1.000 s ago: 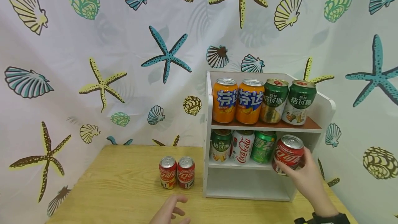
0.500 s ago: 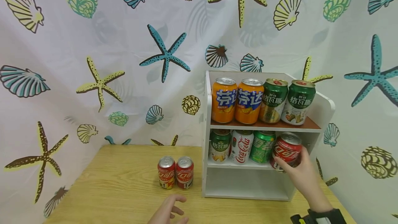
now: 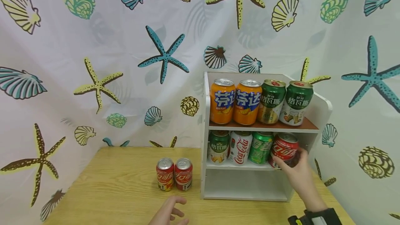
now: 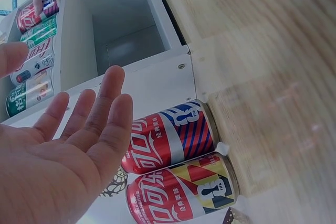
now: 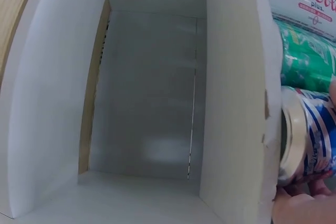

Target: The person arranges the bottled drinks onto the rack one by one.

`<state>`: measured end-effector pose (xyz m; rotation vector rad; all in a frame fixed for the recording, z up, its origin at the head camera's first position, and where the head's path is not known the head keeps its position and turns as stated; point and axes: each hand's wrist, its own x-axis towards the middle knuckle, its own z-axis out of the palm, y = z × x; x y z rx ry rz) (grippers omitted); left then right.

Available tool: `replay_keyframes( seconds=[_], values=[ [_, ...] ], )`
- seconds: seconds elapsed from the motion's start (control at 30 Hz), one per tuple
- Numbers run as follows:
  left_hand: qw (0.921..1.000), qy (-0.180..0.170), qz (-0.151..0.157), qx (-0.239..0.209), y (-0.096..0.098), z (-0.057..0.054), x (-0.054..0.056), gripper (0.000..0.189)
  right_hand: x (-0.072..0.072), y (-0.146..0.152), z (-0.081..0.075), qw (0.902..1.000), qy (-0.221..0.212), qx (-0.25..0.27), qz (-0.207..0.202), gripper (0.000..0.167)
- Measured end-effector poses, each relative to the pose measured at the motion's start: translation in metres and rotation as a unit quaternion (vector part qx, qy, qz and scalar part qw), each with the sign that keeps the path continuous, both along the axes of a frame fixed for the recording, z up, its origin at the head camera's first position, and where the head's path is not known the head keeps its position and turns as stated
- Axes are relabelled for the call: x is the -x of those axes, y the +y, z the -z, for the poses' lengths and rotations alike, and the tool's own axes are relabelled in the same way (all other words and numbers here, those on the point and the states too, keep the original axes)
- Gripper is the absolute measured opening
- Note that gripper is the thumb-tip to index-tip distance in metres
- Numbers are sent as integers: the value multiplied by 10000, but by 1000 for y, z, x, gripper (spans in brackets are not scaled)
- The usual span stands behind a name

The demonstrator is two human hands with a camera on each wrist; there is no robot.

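Note:
My right hand [image 3: 297, 171] grips a red cola can [image 3: 285, 147] at the right end of the middle shelf, thumb in front and fingers round its right side. The can's base [image 5: 295, 135] shows at the shelf's front edge in the right wrist view. To its left on that shelf stand a green can [image 3: 260, 148], a white Coca-Cola can [image 3: 240, 148] and a green-and-white can [image 3: 218, 147]. My left hand [image 3: 168, 213] is held above the table with loose fingers, holding nothing. Two red cola cans [image 3: 165, 174] [image 3: 183, 174] stand side by side beyond it.
The white rack [image 3: 245, 185] has three levels. On top stand two orange cans [image 3: 222, 103] [image 3: 247, 105] and two green-topped cans [image 3: 271, 103] [image 3: 296, 105]. Its right side panel [image 3: 323, 105] rises close by my right hand. A patterned cloth [image 3: 125, 37] hangs behind the wooden table [image 3: 118, 183].
My right hand has moved the red can back and slightly left onto the middle shelf, closer to the green can. My left hand has stayed nearly still; the head view has shifted slightly.

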<state>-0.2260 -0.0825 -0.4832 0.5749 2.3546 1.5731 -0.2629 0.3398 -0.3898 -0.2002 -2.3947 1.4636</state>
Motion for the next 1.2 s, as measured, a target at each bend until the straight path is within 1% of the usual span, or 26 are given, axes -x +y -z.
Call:
replay_keyframes(
  seconds=[0.07, 0.2, 0.3, 0.4, 0.47, 0.5, 0.6, 0.67, 0.73, 0.87, 0.93, 1.0, 1.07, 1.2],
  values=[
    [10000, -34, 3, -6, 0, 0, 0, 57, 0, -2, 2, 9999, 53, 54, 79, 91],
    [9999, -110, -11, 26, 0, 0, 1, 56, -3, -5, 7, 9981, 378, -339, 362, 87],
    [9999, -162, -33, 47, -1, 0, 2, 56, -3, -8, 10, 9930, 733, -746, 549, 78],
    [9998, -180, -25, 37, -1, 1, 1, 56, -1, -10, 11, 9868, 1057, -1057, 625, 65],
    [9998, -178, -2, 25, -2, 1, 1, 56, -1, -10, 12, 9824, 1211, -1265, 655, 60],
    [9998, -173, 9, 11, -2, 1, 1, 55, -1, -10, 12, 9807, 1269, -1335, 651, 59],
    [9999, -151, 37, -22, -3, 2, 0, 54, 0, -10, 14, 9775, 1351, -1490, 637, 61],
    [9999, -145, 46, -43, -3, 2, -1, 53, 0, -10, 14, 9783, 1360, -1440, 600, 63],
    [9999, -149, 58, -42, -4, 2, -1, 53, 0, -11, 15, 9817, 1304, -1279, 538, 68],
    [9997, -251, 41, -23, -4, 2, 0, 52, -1, -12, 15, 9903, 1180, -638, 363, 77],
    [9995, -304, 4, -5, -4, 2, 1, 52, -2, -12, 15, 9923, 1085, -476, 356, 79],
    [9994, -352, -37, 8, -4, 2, 1, 52, -2, -13, 14, 9927, 1052, -451, 376, 78],
    [9993, -358, -63, 35, -4, 1, 1, 52, -3, -13, 14, 9924, 1023, -552, 397, 77],
    [9995, -304, -77, 86, -5, 1, 1, 52, -2, -12, 15, 9898, 1136, -786, 357, 73]
  ],
)
